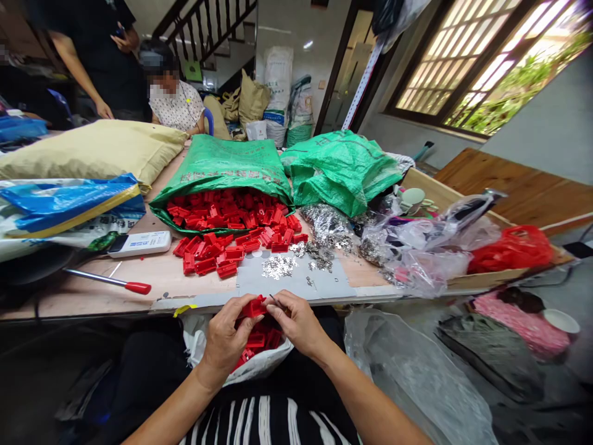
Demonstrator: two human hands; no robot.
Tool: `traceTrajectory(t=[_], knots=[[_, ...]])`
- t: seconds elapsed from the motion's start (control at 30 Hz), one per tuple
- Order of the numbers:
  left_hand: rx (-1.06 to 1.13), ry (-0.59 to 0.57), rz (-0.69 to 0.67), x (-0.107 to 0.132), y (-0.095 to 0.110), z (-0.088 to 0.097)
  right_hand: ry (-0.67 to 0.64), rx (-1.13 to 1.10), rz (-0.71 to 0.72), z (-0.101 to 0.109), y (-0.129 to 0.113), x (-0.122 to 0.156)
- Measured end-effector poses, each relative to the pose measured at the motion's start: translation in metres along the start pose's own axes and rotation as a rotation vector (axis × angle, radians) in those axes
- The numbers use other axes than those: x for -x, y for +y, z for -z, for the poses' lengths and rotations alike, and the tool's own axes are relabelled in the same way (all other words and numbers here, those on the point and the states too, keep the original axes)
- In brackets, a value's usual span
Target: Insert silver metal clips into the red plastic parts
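My left hand (225, 334) is closed around a red plastic part (252, 307), held just past the table's front edge. Close beside it, my right hand (296, 320) pinches a small dark piece (277, 301) against or near that part; its exact kind is too small to tell. Below both hands, a white sack (266, 363) on my lap holds more red plastic parts (259, 340). On the table ahead lie a heap of small silvery metal pieces (278, 267) and a loose pile of red parts (215, 250).
A green sack (227, 161) spills red parts onto the table. Another green sack (343, 167) and clear plastic bags (417, 253) lie to the right. At left are a white box-shaped device (143, 243) and a red-tipped lever (136, 288). Two people are across the table.
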State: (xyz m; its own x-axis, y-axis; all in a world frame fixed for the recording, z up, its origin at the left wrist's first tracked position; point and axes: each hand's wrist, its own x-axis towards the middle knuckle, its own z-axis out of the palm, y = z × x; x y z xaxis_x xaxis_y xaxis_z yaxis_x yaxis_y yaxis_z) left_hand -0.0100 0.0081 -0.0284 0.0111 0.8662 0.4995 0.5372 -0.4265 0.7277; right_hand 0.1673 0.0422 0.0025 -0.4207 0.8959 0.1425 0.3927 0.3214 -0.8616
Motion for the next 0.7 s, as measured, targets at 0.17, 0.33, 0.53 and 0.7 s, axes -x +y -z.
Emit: traceTrajectory(t=[0.17, 0.33, 0.53, 0.7], knots=[[-0.011, 0.000, -0.006, 0.000, 0.001, 0.001, -0.029, -0.226, -0.097, 0.013, 0.008, -0.002], [-0.014, -0.003, -0.034, -0.002, 0.006, 0.002, 0.004, -0.305, -0.167, 0.009, 0.012, -0.005], [0.019, -0.016, -0.106, 0.000, 0.008, -0.001, -0.094, -0.520, -0.247, -0.002, 0.015, -0.006], [0.023, -0.032, -0.129, 0.005, 0.009, -0.005, -0.101, -0.541, -0.266, -0.003, 0.021, -0.005]])
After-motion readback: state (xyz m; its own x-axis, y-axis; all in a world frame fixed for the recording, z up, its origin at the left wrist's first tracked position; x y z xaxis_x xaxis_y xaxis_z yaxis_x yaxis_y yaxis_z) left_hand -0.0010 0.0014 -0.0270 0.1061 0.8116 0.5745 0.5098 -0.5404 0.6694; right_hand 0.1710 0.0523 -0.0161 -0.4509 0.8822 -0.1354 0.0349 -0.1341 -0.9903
